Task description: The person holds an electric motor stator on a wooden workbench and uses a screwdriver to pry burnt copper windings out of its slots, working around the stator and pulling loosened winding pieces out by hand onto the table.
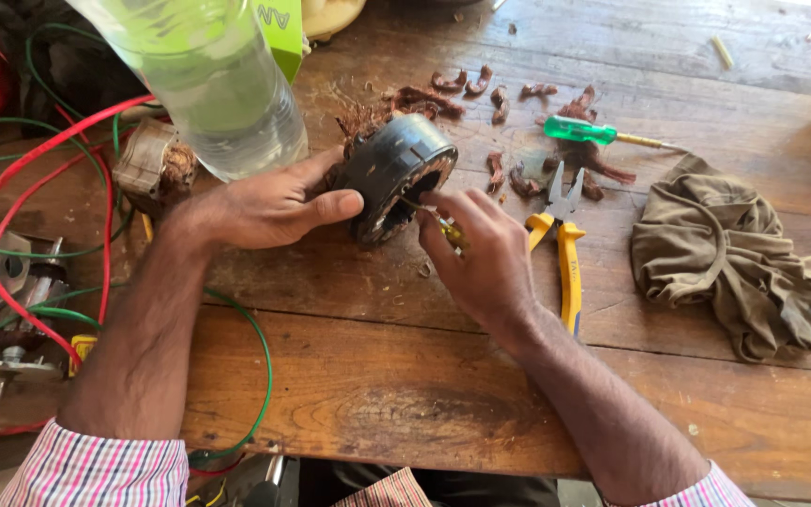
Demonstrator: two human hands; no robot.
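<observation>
The motor core point(394, 178), steadied on the table point(405, 394) by the left hand point(269, 207), sits mostly stripped, copper scraps point(518, 178) beside it, while the right hand point(481, 249) grips a small tool point(448, 228) picking inside

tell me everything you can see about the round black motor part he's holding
The round black motor part is a dark, ring-shaped metal core with a hollow middle, dull and worn. It stands tilted on its edge on the wooden table, its opening facing toward the right hand. Frayed reddish-brown copper windings stick out behind its top. The left hand steadies it, thumb pressed on the rim. The right hand pokes a thin yellowish tool into the opening. Cut copper bits lie beyond it.
</observation>
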